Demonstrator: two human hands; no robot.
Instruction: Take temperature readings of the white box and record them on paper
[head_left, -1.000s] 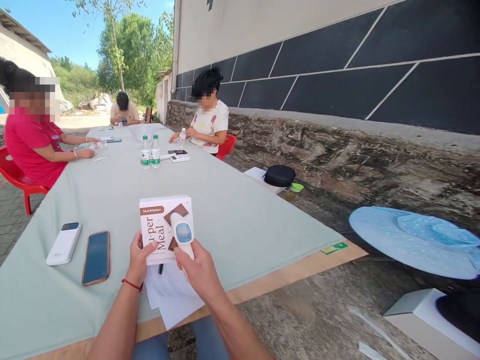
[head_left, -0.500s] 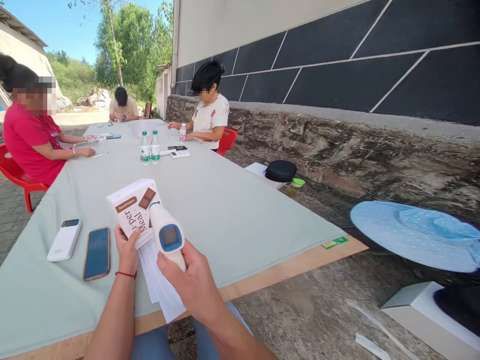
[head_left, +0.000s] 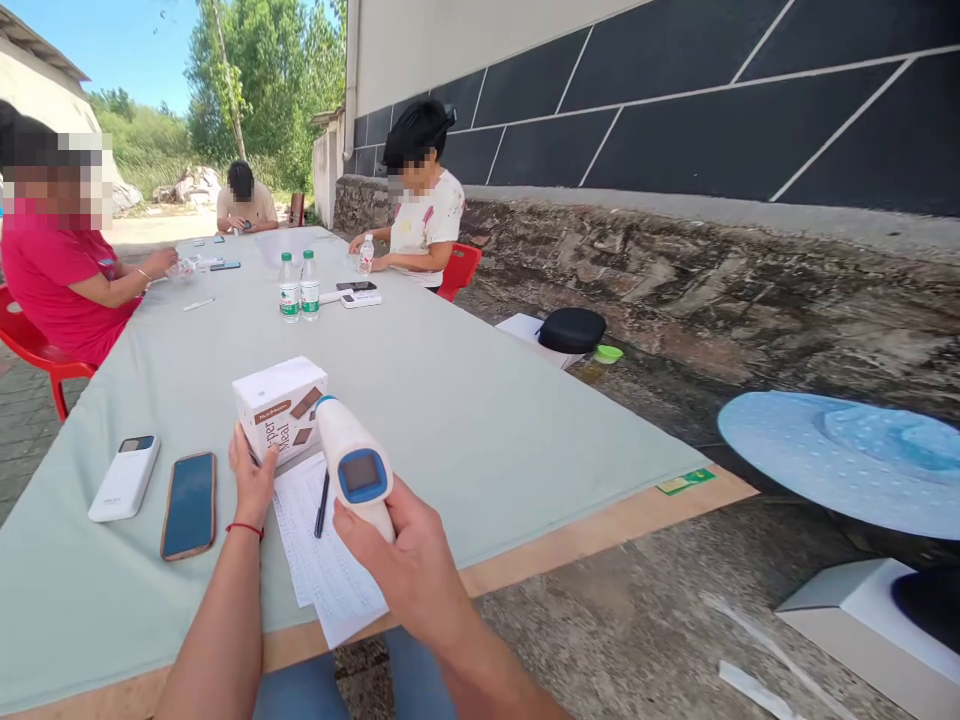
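Note:
My left hand (head_left: 253, 470) grips the lower left side of a white cardboard box (head_left: 279, 405) with brown lettering and chocolate pictures. Wrapped around the handle of a white infrared thermometer (head_left: 346, 440) is my right hand (head_left: 401, 555). The thermometer's blue-framed screen (head_left: 363, 474) faces me and looks dark. Its front end points at the right side of the box, close by; I cannot tell whether they touch. Below both hands lie handwritten paper sheets (head_left: 330, 585) with a dark pen (head_left: 322, 505) on them.
A smartphone (head_left: 188, 505) and a white power bank (head_left: 125, 478) lie at the left. Two green-capped water bottles (head_left: 298, 288) stand mid-table. Several people sit around the cloth-covered table (head_left: 480, 430). Beyond its right edge are a blue hat (head_left: 840, 460) and a black case (head_left: 571, 330).
The box has turned and tilted, now showing more of its white top. The thermometer has shifted slightly right, and the pen has come into sight. At the left, a person's hands have moved away.

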